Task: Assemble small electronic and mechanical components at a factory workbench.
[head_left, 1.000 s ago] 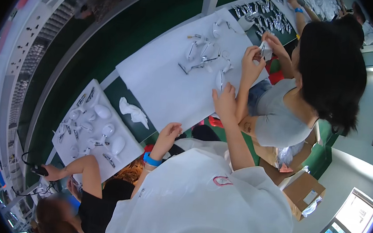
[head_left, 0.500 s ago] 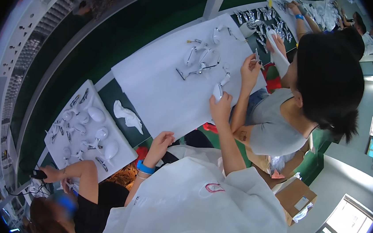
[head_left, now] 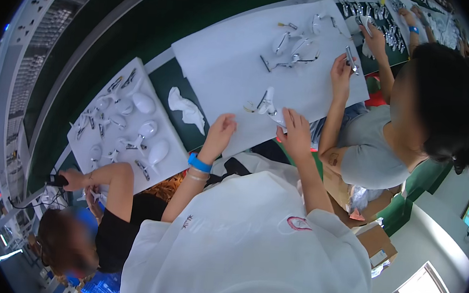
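At the near edge of the white-covered table (head_left: 214, 61), my right hand (head_left: 297, 134) has its fingers closed on a chrome oval-headed part (head_left: 276, 116). The part's stem points away from me, with a shiny bracket at its end, and my fingers hide some of the oval head. My left hand (head_left: 221, 133) is at the same edge, left of the part and apart from it, its fingers loosely bent and nothing seen in them. Farther up the table lie several similar chrome parts (head_left: 295, 54) with oval heads and jointed stems.
On the left, a white padded board (head_left: 169, 157) bears several oval-headed chrome parts, beside a co-worker holding a black device (head_left: 57, 180). A crumpled white cloth (head_left: 186, 109) lies between. At right, another co-worker's hand holds a chrome piece (head_left: 352, 61); a cardboard box (head_left: 376, 242) stands behind.
My right hand has turned the chrome part, so its stem now points away and left instead of away and right. My left hand has moved nearer to it. The whole view has shifted.
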Motion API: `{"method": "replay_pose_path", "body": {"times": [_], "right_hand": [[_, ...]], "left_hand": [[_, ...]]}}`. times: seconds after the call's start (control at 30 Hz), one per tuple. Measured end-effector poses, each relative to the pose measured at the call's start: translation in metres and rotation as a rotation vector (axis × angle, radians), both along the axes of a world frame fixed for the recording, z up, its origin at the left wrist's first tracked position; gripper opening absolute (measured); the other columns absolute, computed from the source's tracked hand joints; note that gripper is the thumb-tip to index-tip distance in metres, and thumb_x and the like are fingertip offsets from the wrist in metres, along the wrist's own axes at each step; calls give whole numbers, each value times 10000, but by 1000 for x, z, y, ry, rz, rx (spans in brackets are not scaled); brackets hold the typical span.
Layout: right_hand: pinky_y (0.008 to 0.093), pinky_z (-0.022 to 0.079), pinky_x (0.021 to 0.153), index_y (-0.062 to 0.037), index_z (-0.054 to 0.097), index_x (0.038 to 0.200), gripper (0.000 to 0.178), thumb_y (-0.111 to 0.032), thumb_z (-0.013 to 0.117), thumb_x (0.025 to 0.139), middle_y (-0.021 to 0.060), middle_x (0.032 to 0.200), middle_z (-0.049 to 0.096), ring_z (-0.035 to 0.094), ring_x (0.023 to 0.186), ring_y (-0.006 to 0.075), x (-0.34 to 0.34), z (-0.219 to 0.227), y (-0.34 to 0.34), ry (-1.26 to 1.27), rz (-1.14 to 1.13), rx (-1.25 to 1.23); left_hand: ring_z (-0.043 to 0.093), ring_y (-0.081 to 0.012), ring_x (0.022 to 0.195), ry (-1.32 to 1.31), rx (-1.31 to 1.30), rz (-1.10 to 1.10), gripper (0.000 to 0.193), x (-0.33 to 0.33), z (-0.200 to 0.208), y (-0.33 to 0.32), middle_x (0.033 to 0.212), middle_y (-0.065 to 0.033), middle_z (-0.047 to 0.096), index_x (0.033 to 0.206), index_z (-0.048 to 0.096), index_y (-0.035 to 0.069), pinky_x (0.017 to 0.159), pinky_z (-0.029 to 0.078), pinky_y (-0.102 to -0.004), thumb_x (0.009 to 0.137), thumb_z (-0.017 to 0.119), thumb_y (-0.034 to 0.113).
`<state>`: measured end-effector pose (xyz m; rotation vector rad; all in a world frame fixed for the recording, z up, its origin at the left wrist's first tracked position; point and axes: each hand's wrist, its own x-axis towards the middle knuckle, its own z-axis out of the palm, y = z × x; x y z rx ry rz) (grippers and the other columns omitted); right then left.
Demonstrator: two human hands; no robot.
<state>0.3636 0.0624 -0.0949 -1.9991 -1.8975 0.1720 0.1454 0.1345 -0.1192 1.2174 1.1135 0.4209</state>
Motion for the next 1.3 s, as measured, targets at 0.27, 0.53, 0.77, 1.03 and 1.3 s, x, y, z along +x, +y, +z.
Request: {"method": "replay_pose_path", "body": {"times": [0.27, 0.53, 0.77, 1.03, 1.3], "right_hand": [[360, 361, 798, -53, 449, 1116, 518, -108, 604, 624, 69, 1056, 466, 460, 908, 245, 1, -2, 38, 50, 278, -34], [366, 346, 847, -70, 457, 1110, 516, -84, 600, 614, 69, 1068, 460, 440, 969, 247, 1, -17, 38, 41, 307, -97], [377, 337, 860, -57, 458, 1099, 518, -87, 615, 605, 89, 1083, 452, 430, 1002, 257, -2, -14, 40, 25, 295, -120], [396, 264, 915, -61, 398, 1170, 633, -171, 657, 604, 130, 1125, 438, 400, 1062, 275, -23, -2, 51, 157, 283, -146], [426, 252, 903, -76, 361, 1206, 717, -248, 691, 593, 138, 1143, 438, 406, 1065, 268, -46, -17, 61, 301, 249, -228]], "left_hand": [[509, -153, 873, 104, 310, 128, 350, -7, -13, 20, 980, -87, 528, 1132, 453, 32, 746, 433, -271, 788, 494, 79], [511, -205, 910, 32, 305, 96, 411, -2, -17, 21, 1054, -121, 507, 1142, 456, 62, 734, 448, -282, 738, 527, 47], [536, -168, 850, 55, 354, 16, 330, 2, -25, 25, 936, -86, 540, 1074, 506, 49, 705, 452, -263, 746, 541, 45], [561, -205, 717, 101, 433, 132, 190, 1, -23, 23, 836, -109, 550, 919, 565, 32, 633, 462, -275, 730, 549, 26], [592, -200, 705, 44, 371, 276, 127, -5, -23, 18, 818, -108, 579, 861, 580, 10, 629, 472, -275, 740, 561, 46]]}}
